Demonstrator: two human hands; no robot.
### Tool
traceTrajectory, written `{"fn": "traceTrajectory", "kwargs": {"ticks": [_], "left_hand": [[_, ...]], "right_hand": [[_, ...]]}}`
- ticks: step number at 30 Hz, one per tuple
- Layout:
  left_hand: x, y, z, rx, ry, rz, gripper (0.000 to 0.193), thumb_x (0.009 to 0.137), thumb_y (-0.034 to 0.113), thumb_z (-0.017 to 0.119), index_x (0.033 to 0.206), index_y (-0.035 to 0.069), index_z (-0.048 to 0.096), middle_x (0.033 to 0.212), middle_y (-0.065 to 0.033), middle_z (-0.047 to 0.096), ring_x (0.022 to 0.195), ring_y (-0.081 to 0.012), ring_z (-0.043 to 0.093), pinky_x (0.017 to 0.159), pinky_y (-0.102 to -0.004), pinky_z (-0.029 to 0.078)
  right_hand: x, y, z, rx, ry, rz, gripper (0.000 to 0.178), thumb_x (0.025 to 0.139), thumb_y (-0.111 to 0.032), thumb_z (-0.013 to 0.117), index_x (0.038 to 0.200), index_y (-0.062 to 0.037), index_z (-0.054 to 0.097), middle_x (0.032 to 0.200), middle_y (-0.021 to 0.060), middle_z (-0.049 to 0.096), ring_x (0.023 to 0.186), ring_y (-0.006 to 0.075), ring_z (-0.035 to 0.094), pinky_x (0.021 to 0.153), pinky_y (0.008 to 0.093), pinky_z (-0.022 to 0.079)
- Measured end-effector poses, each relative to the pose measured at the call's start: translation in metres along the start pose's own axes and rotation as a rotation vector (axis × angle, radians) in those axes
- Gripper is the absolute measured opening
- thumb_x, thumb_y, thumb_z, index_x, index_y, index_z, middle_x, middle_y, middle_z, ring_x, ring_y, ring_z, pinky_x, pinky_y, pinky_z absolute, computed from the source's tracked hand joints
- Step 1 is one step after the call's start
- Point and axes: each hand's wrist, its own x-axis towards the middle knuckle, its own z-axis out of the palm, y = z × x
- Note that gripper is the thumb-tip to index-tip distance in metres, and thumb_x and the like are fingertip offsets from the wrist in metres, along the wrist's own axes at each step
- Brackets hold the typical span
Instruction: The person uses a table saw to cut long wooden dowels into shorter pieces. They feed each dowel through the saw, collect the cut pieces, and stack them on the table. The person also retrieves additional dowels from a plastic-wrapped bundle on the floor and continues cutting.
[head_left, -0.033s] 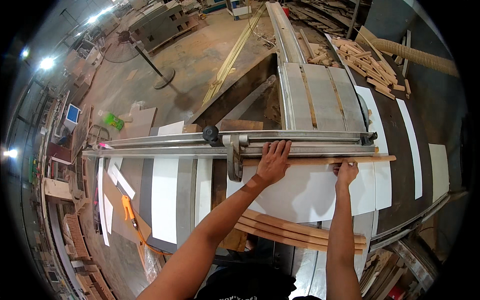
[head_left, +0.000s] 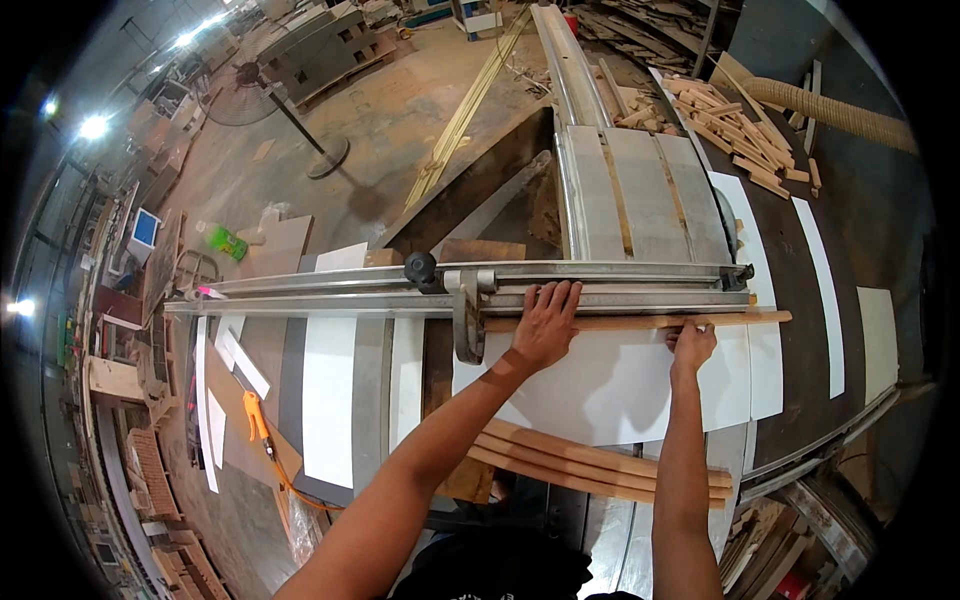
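A long wooden strip (head_left: pixel 630 322) lies along the near side of the metal fence (head_left: pixel 350 303), its left end by the metal stop (head_left: pixel 468 318). My left hand (head_left: pixel 547 325) is closed over the strip and the fence, with fingertips on top of the rail; its thumb is hidden. Farther right, my right hand (head_left: pixel 692 345) pinches the strip from the near side with bent fingers. Under both hands is a white board (head_left: pixel 590 390). Several more wooden strips (head_left: pixel 600 468) lie side by side nearer to me, partly beneath my right forearm.
A black knob (head_left: pixel 421 267) stands up on the fence. Beyond it is the grey slotted machine table (head_left: pixel 655 195). Wood offcuts (head_left: pixel 735 130) are heaped at the far right near a ribbed hose (head_left: pixel 835 108). An orange air gun (head_left: pixel 256 415) lies at left.
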Motion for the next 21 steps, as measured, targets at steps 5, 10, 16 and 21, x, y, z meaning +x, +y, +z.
{"fn": "traceTrajectory", "kwargs": {"ticks": [5,10,16,21], "left_hand": [[0.018,0.016,0.002,0.080,-0.106,-0.035,0.086,0.078,0.039,0.081,0.146,0.003,0.043,0.137,-0.0141,0.049,0.131,-0.0326,0.043,0.113,-0.0557,0.026],[0.056,0.061,0.035,0.038,-0.160,-0.073,0.097,0.073,0.058,0.081,0.144,0.002,0.045,0.136,-0.0130,0.050,0.131,-0.0306,0.043,0.112,-0.0549,0.026],[0.056,0.062,0.069,0.141,0.195,0.049,0.092,0.064,0.065,0.083,0.128,0.003,0.059,0.121,-0.0119,0.058,0.113,-0.0298,0.054,0.102,-0.0519,0.035],[0.056,0.059,0.071,0.158,0.179,0.047,0.093,0.069,0.067,0.080,0.132,0.003,0.056,0.124,-0.0111,0.057,0.115,-0.0281,0.053,0.103,-0.0509,0.035]], "right_hand": [[0.007,0.006,-0.005,-0.038,0.024,-0.033,0.027,0.093,-0.007,0.060,0.117,0.0008,0.051,0.075,0.0141,0.067,0.050,0.0194,0.064,0.038,0.0312,0.050],[0.017,0.020,-0.005,-0.158,0.053,-0.072,0.031,0.094,-0.013,0.061,0.118,0.0049,0.051,0.066,0.0163,0.067,0.049,0.0209,0.066,0.041,0.0354,0.054],[-0.017,-0.020,0.002,-0.084,0.070,-0.023,0.057,0.095,-0.014,0.063,0.139,0.0156,0.041,0.070,0.0143,0.068,0.049,0.0217,0.065,0.042,0.0345,0.052],[-0.010,-0.015,-0.001,-0.079,0.038,0.004,0.051,0.097,-0.010,0.064,0.138,0.0089,0.042,0.073,0.0133,0.066,0.049,0.0187,0.064,0.042,0.0327,0.053]]}}
